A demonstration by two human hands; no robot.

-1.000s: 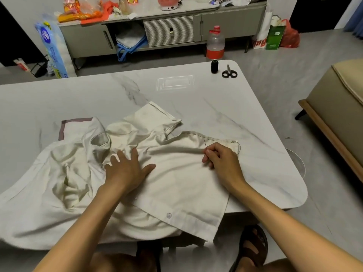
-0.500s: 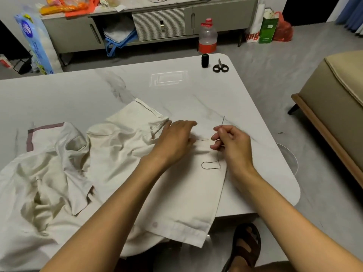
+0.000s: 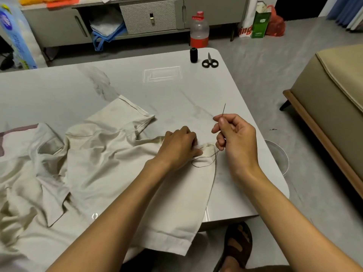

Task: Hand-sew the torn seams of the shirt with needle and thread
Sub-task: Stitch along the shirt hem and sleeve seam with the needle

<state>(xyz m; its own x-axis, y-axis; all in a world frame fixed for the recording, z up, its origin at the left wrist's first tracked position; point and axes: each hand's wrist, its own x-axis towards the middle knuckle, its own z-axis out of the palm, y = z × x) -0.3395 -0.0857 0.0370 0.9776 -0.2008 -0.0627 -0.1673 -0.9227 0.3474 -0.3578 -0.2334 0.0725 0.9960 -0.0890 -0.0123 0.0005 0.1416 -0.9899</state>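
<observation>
On the white marble-look table lies a cream cotton shirt. It is crumpled on the left and flat near the right edge, and one corner hangs off the near side. The left hand sits on the cloth by the edge seam, with its fingers curled down onto it. It looks like it pinches a fold there, but I cannot see under the fingers. Near it, the right hand hovers over the table and pinches a thin metal needle between thumb and first finger. The needle points up and away. A dark thread runs down from that hand and lies in a loose loop on the shirt, right by the left thumb.

I think the shirt is light and very floppy. It can slide and bunch up when pulled, so it needs a hand pressing close to the seam, where the stitch goes in. The needle is tiny, stiff, smooth and sharp. It is best held tight near its back end with two fingertips, or it may slip. The thread is thin and can tangle. That loose loop could knot if pulled fast, so a slow pull looks right.

At the far corner of the table a black spool of thread and small black scissors sit side by side, well apart from the hands.
</observation>
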